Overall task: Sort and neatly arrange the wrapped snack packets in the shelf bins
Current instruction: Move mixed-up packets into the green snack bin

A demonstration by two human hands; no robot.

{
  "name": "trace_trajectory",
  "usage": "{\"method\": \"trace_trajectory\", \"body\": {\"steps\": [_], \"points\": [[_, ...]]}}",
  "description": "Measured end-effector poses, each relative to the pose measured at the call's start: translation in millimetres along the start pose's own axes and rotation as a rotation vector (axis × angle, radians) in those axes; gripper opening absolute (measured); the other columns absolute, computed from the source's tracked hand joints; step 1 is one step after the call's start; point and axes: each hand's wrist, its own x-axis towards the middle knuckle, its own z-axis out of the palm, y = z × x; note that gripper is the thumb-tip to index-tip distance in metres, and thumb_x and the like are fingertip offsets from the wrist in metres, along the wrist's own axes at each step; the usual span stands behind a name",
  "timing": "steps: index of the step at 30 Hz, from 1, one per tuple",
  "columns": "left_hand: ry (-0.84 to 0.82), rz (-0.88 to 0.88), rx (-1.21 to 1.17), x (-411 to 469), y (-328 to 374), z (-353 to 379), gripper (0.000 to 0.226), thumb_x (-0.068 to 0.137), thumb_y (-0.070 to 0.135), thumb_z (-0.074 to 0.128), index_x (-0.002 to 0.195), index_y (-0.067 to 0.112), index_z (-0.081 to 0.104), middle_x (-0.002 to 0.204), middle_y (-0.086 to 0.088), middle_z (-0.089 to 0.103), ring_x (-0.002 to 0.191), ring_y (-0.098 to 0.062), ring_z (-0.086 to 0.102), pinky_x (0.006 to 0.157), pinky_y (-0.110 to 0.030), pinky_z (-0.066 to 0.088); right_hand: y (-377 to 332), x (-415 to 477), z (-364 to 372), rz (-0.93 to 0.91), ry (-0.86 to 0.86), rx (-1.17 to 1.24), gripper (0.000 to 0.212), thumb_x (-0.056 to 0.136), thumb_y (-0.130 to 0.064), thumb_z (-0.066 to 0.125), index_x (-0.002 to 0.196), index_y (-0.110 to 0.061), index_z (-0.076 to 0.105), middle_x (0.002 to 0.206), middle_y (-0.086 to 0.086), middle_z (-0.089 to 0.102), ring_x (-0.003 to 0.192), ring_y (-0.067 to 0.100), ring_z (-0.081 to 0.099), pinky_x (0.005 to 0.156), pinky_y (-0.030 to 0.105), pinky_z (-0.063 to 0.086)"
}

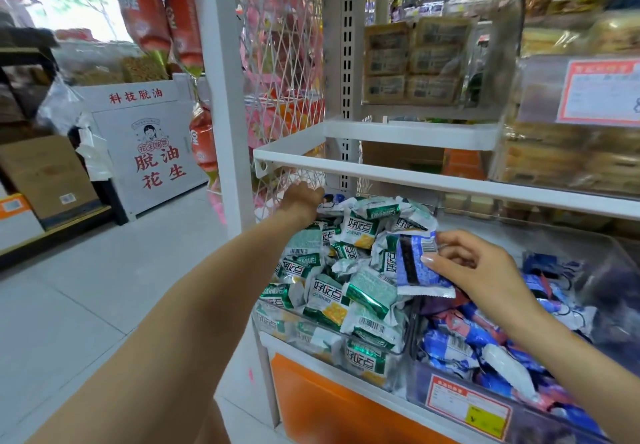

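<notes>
A clear bin (277, 322) on the lower shelf is heaped with green-and-white snack packets (349, 270). To its right, a second clear bin (450, 395) holds blue and purple packets (485, 343). My right hand (481, 267) pinches one blue packet (415, 263) above the divide between the two bins. My left hand (301, 201) reaches deep to the back left of the green pile, under the upper shelf rail; its fingers are hidden among the packets there.
A white shelf rail (381, 170) runs just above the bins. White mesh (277, 63) closes the shelf's left side. Higher shelves hold boxed snacks (415, 59) and a clear bin of yellow packets (571, 153). A white display stand (152, 146) and cartons (45, 173) stand across the aisle.
</notes>
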Motion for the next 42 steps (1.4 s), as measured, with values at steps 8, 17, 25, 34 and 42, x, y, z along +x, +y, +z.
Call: {"method": "trace_trajectory", "body": {"steps": [8, 17, 25, 34, 42], "points": [[0.106, -0.108, -0.150, -10.8, -0.5, -22.2, 0.013, 0.091, 0.009, 0.046, 0.097, 0.008, 0.057, 0.101, -0.013, 0.059, 0.084, -0.026, 0.056, 0.065, -0.029, 0.045, 1.5, 5.0, -0.9, 0.000, 0.009, -0.004, 0.018, 0.079, -0.016, 0.072, 0.091, -0.024, 0.062, 0.078, 0.006, 0.061, 0.063, 0.003, 0.051, 0.060, 0.007, 0.040], [0.343, -0.110, -0.097, -84.0, -3.8, -51.5, 0.014, 0.089, 0.004, 0.047, 0.099, 0.006, 0.057, 0.096, -0.011, 0.063, 0.080, -0.029, 0.059, 0.062, -0.033, 0.042, -6.4, -1.9, -4.8, 0.006, 0.033, -0.012, 0.018, 0.084, -0.015, 0.068, 0.097, -0.025, 0.061, 0.083, 0.003, 0.062, 0.073, 0.009, 0.055, 0.061, 0.003, 0.042], [0.365, 0.187, -0.628, -145.8, 44.9, -69.2, 0.005, 0.086, 0.019, 0.064, 0.083, 0.015, 0.062, 0.073, 0.010, 0.057, 0.071, -0.011, 0.054, 0.061, -0.027, 0.045, -11.0, -1.5, -34.3, 0.067, 0.156, 0.000, 0.014, 0.085, -0.019, 0.067, 0.092, -0.022, 0.056, 0.081, 0.004, 0.063, 0.075, 0.013, 0.056, 0.074, 0.029, 0.042], [0.409, 0.454, -0.577, -147.3, 139.3, -62.0, 0.005, 0.081, 0.014, 0.066, 0.081, 0.013, 0.061, 0.077, 0.001, 0.063, 0.077, -0.018, 0.053, 0.062, -0.028, 0.036, 1.4, -6.7, -79.3, 0.118, 0.354, -0.068, 0.030, 0.085, -0.003, 0.065, 0.113, -0.007, 0.059, 0.104, 0.008, 0.062, 0.096, 0.017, 0.056, 0.087, 0.030, 0.044], [0.555, 0.367, -0.389, -126.3, 156.0, -40.7, 0.020, 0.064, 0.007, 0.077, 0.066, 0.014, 0.059, 0.064, -0.002, 0.061, 0.064, -0.026, 0.056, 0.056, -0.028, 0.039, 11.1, -8.4, -88.1, 0.052, 0.439, -0.484, 0.027, 0.085, -0.012, 0.067, 0.111, -0.007, 0.062, 0.092, 0.010, 0.063, 0.084, 0.020, 0.057, 0.064, 0.018, 0.033]]}}
